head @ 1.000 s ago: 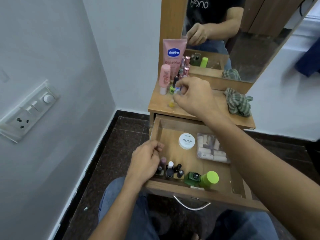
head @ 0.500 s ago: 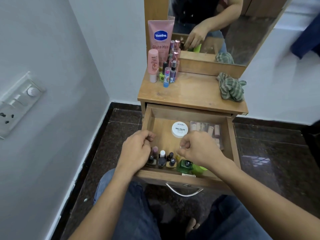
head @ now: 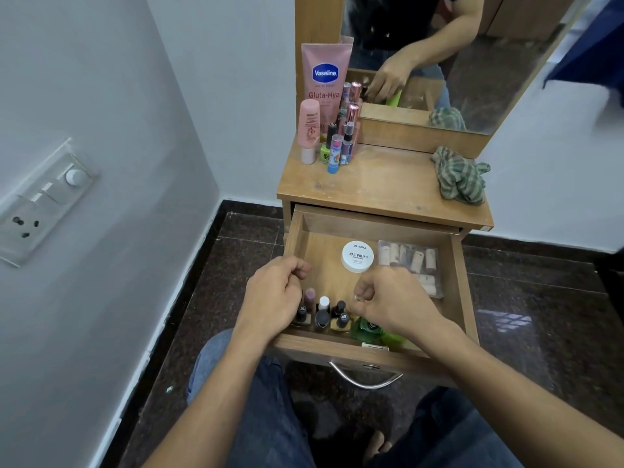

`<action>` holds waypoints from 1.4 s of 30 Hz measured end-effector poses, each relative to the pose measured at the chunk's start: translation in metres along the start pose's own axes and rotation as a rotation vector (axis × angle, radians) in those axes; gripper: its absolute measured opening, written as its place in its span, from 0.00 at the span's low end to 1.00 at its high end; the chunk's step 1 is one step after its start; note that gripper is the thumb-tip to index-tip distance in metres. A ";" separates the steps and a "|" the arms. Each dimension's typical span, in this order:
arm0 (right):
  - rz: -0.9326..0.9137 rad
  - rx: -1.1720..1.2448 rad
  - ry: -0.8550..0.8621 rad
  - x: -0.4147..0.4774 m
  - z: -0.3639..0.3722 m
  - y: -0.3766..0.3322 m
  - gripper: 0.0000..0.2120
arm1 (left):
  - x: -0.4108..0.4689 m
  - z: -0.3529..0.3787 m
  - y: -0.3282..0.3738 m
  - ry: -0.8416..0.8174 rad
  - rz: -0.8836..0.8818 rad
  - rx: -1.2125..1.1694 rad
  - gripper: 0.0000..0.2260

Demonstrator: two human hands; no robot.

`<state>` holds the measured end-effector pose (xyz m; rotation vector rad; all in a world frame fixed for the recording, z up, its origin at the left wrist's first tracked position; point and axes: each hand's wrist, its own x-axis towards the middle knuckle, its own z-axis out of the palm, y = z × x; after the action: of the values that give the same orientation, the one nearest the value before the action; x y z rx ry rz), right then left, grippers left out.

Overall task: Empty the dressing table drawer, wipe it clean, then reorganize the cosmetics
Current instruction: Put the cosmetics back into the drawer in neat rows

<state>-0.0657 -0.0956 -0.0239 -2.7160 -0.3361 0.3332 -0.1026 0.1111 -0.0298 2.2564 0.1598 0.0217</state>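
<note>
The drawer (head: 460,285) is seen pulled out beneath the bench (head: 381,187), with both hands held over its front. The left hand (head: 275,295) is curled above small bottles (head: 322,317) and the right hand (head: 391,300) just above a green bottle (head: 364,329); whether anything is gripped cannot be told. A white jar (head: 357,256) and a packet (head: 410,261) are laid farther back, while a pink tube (head: 326,76) and a cloth (head: 461,175) are set on the bench.

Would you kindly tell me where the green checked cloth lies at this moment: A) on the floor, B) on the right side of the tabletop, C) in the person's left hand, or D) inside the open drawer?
B: the green checked cloth lies crumpled on the right side of the tabletop, above and outside the open drawer.
</note>
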 end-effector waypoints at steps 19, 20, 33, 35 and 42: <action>-0.064 0.098 0.546 0.127 -0.114 -0.071 0.07 | -0.001 -0.001 -0.001 -0.041 -0.021 -0.138 0.15; -0.056 0.071 0.554 0.138 -0.113 -0.075 0.06 | -0.001 -0.001 -0.002 -0.041 -0.022 -0.147 0.15; -0.075 -0.061 0.614 0.162 -0.090 -0.080 0.07 | 0.000 -0.002 -0.002 -0.032 -0.022 -0.159 0.17; -0.055 -0.018 0.604 0.161 -0.091 -0.080 0.08 | 0.000 -0.001 -0.002 -0.030 -0.027 -0.163 0.17; -0.077 0.107 0.552 0.107 -0.105 -0.067 0.05 | 0.000 -0.002 0.002 -0.012 -0.019 -0.064 0.16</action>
<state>0.0518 -0.0418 0.0775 -2.5472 -0.2515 -0.4045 -0.1024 0.1117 -0.0269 2.1910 0.1714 0.0026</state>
